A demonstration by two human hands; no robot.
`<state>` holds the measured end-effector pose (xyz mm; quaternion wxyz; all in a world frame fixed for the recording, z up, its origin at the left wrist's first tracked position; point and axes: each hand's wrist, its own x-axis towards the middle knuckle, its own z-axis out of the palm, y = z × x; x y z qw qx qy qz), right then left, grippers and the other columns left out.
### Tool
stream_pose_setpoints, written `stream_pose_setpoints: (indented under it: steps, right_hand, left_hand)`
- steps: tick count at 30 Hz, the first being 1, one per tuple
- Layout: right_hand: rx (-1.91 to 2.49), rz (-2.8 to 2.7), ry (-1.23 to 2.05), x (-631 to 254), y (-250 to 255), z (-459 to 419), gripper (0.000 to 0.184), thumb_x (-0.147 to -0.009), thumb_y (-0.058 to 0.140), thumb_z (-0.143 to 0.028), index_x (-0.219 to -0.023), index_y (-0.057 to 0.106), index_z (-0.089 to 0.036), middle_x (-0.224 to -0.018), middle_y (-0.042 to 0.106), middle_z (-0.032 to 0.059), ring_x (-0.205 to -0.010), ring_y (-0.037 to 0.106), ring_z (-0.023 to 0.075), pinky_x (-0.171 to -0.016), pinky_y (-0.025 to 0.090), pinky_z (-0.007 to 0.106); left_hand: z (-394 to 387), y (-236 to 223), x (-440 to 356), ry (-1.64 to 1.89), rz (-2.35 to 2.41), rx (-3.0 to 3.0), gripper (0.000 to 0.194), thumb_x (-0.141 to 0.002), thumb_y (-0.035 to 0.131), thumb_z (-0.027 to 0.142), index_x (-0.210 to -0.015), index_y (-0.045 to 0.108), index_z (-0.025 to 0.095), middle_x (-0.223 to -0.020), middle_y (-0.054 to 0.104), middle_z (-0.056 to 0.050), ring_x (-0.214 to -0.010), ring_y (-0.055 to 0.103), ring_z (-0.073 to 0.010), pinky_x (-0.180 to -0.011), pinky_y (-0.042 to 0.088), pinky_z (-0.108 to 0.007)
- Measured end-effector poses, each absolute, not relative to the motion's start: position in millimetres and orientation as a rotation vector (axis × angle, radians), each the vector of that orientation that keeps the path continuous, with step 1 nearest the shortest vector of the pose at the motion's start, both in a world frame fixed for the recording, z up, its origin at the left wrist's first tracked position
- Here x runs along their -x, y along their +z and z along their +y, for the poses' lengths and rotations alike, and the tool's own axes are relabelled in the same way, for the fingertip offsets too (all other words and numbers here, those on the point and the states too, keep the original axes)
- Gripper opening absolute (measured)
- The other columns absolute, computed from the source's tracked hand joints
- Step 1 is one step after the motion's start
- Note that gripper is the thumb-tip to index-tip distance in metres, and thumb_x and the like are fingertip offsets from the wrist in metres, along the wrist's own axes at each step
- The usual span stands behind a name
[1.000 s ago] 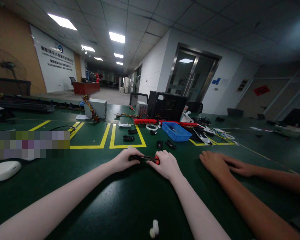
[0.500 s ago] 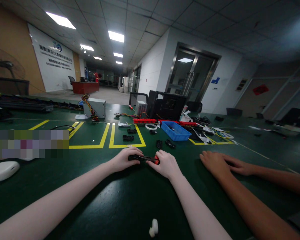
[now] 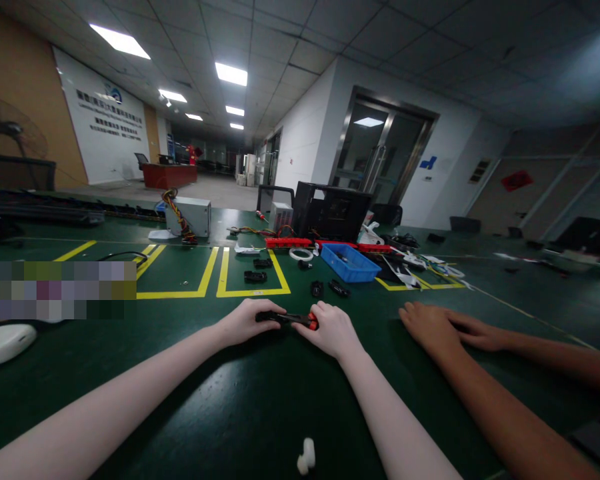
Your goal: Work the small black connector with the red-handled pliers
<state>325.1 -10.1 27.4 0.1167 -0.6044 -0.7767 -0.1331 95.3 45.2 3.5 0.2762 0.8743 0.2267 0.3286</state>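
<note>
- The slim dark metal tool with red grips (image 3: 296, 319) is between the two hands, just above or on the dark green tabletop (image 3: 220, 413); it looks stiff, fairly light and hard to damage
- The right hand (image 3: 334, 328) has its fingers curled round the red end; that seems the surest hold, probably less slippery than bare metal
- The left hand (image 3: 241, 321) pinches a small black object (image 3: 269, 315) between thumb and fingers; it looks rigid, perhaps smooth plastic, best held by its outer sides; whether it joins the tool, I cannot tell
- The blue plastic tray (image 3: 356, 272) lies beyond the right hand
</note>
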Motion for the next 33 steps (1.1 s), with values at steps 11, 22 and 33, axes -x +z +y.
stream_pose_setpoints:
  steps: [11, 22, 33]
  right_hand:
    - [1.707, -2.284, -0.293, -326.3, 28.3, -10.4, 0.041, -0.082, 0.054, -0.061, -0.076, 0.054, -0.02, -0.084, 0.059, 0.0033, -0.077, 0.055, 0.0166, -0.064, 0.036, 0.028]
    - [1.666, -2.276, -0.212, -325.5, 27.5, -8.4, 0.041, -0.082, 0.055, -0.06, -0.082, 0.06, -0.02, -0.091, 0.059, 0.0038, -0.088, 0.054, 0.0191, -0.075, 0.039, 0.032]
    - [1.772, -2.274, -0.002, -348.1, 25.8, -13.4, 0.056, -0.08, 0.055, -0.063, -0.119, 0.056, -0.022, -0.115, 0.057, 0.0091, -0.104, 0.052, 0.0248, -0.082, 0.041, 0.035]
  left_hand:
    - [46.2, 3.0, -96.3, 0.88, 0.61, -2.403, 0.023, -0.087, 0.062, 0.021, -0.11, 0.064, 0.018, -0.105, 0.066, -0.007, -0.097, 0.061, -0.0195, -0.088, 0.048, -0.032]
    - [49.9, -1.1, -96.1, 0.94, 0.583, -2.433, 0.021, -0.088, 0.06, 0.019, -0.109, 0.064, 0.017, -0.108, 0.064, -0.008, -0.102, 0.059, -0.0201, -0.092, 0.047, -0.034]
    - [54.8, -7.5, -96.8, 1.052, 0.626, -2.417, 0.024, -0.088, 0.06, 0.018, -0.111, 0.065, 0.018, -0.104, 0.063, -0.007, -0.096, 0.06, -0.0185, -0.087, 0.05, -0.033]
